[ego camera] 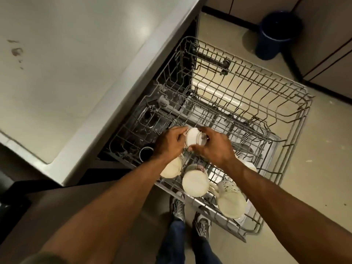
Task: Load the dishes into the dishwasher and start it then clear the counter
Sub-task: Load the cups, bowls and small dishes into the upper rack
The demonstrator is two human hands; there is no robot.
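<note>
Head view: both arms reach down over upper rack (297, 119).
Left hand (169, 143): fingers curled round white mug (193, 139).
Right hand (215, 147): fingers gripping same mug.
Mug: upside down, above rack's near side.

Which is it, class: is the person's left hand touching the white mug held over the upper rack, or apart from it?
Touching. The head view shows the left hand with fingers curled onto the white mug; the right hand grips its other side.
</note>
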